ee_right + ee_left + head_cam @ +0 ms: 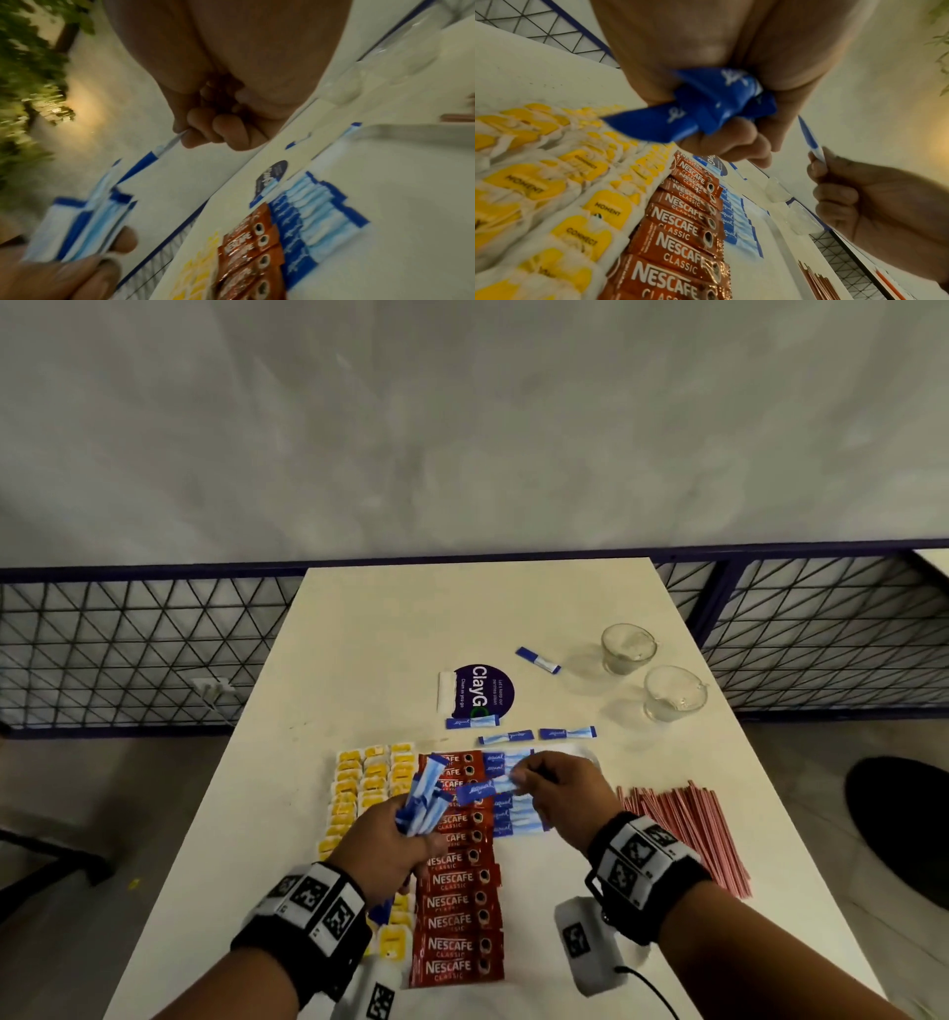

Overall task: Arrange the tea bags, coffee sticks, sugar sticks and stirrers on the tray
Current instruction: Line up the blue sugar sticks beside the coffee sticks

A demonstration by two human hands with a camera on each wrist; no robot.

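While your right hand [557,788] pinched one sugar stick [480,792], your left hand's [390,839] loosely fanned bundle [423,801] risked spilling onto the coffee sticks [459,906] beneath.

Tea bags [372,793] are lying frame-left of coffee sticks [462,880]; sugar sticks [516,806] and stirrers [688,834] are lying rightward.

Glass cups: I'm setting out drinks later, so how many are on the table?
2: one glass cup at the far right of the table, the other glass cup just nearer and further right. Both look empty.
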